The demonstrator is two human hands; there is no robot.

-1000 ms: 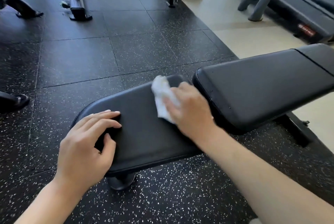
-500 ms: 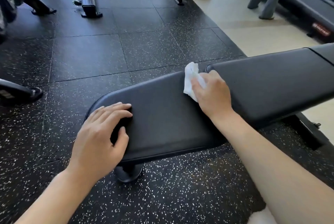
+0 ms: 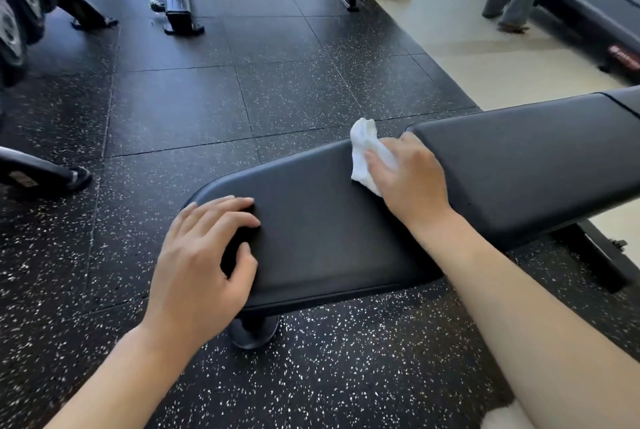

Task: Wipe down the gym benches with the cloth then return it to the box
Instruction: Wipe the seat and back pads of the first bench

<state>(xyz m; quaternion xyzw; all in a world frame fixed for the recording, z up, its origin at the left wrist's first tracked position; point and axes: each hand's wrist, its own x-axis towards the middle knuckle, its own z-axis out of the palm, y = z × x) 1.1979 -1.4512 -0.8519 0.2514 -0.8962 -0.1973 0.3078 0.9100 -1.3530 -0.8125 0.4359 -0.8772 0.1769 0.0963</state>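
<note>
1 head-worn camera looks forward and steeply down from close above a bench (image 3: pixel 329 234), both forearms reaching in from the bottom edge; its wide angle also takes in the speckled floor (image 3: pixel 214 109) beyond.

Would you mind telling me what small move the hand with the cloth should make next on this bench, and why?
Probably slide the right hand and white cloth up onto the back pad. The cloth sits at the far end of the seat pad, right at the gap between the two pads, and the left hand rests on the seat pad's near end, steadying it.
</note>
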